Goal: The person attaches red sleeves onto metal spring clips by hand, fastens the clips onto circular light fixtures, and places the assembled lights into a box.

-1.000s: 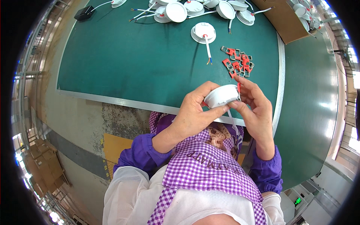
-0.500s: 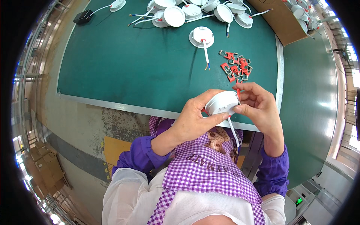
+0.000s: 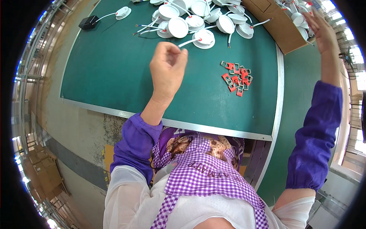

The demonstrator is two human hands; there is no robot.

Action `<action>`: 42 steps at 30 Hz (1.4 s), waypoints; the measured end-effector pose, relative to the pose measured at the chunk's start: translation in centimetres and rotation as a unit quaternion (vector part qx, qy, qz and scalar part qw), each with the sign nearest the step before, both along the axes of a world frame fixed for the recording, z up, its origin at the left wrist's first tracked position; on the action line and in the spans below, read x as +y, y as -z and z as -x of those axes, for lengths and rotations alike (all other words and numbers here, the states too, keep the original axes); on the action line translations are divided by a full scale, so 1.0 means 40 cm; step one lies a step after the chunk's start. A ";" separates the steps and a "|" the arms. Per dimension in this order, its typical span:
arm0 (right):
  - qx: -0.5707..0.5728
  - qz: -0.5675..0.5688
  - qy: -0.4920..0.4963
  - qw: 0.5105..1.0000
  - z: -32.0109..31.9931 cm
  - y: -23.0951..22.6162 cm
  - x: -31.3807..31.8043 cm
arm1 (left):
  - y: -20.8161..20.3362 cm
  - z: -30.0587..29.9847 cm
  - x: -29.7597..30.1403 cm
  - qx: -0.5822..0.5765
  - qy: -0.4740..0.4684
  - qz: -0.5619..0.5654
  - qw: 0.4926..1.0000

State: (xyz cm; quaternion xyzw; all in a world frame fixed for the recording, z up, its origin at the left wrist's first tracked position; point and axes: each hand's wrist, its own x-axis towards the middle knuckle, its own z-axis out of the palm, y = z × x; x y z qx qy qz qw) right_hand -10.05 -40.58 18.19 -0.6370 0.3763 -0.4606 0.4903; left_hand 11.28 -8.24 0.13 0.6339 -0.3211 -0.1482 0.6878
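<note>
My left hand (image 3: 167,68) is raised over the table with its fingers closed. It pinches the white cable (image 3: 188,43) of a round white light fitting (image 3: 204,38), which sits just ahead and to the right of that hand. A red spot marks where the cable enters the fitting. At the far right my right hand (image 3: 323,33) reaches up beside a cardboard box of similar fittings, with its fingers stretched out. I see nothing held in it. Small red clips with metal loops (image 3: 237,78) lie in a loose pile between the two arms.
Several white light fittings (image 3: 178,27) with bare-ended cables crowd the far side of the green table (image 3: 126,76). The cardboard box (image 3: 284,32) stands at the far right. A black block (image 3: 88,22), wired to a small white fitting (image 3: 123,13), is at the far left.
The fitting that both hands held near the table edge is out of them. My right hand went far right to the box; my left went forward and took the other fitting's cable, swinging it left.
</note>
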 end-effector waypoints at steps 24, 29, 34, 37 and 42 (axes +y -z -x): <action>0.508 0.362 -0.270 0.734 -0.133 0.433 0.420 | -0.145 -0.105 -0.199 -0.453 0.323 -0.423 0.716; 0.352 0.261 -0.200 0.876 -0.109 0.410 0.452 | -0.106 -0.129 -0.264 -0.518 0.272 -0.296 0.756; 0.284 0.078 -0.150 0.944 -0.066 0.397 0.493 | -0.004 -0.125 -0.323 -0.555 0.372 -0.394 0.631; 0.223 -0.002 -0.107 0.969 -0.020 0.420 0.495 | 0.027 -0.095 -0.259 -0.499 0.351 -0.325 0.722; 0.123 -0.115 -0.116 0.979 0.016 0.446 0.505 | 0.068 -0.034 -0.118 -0.443 0.286 -0.240 0.815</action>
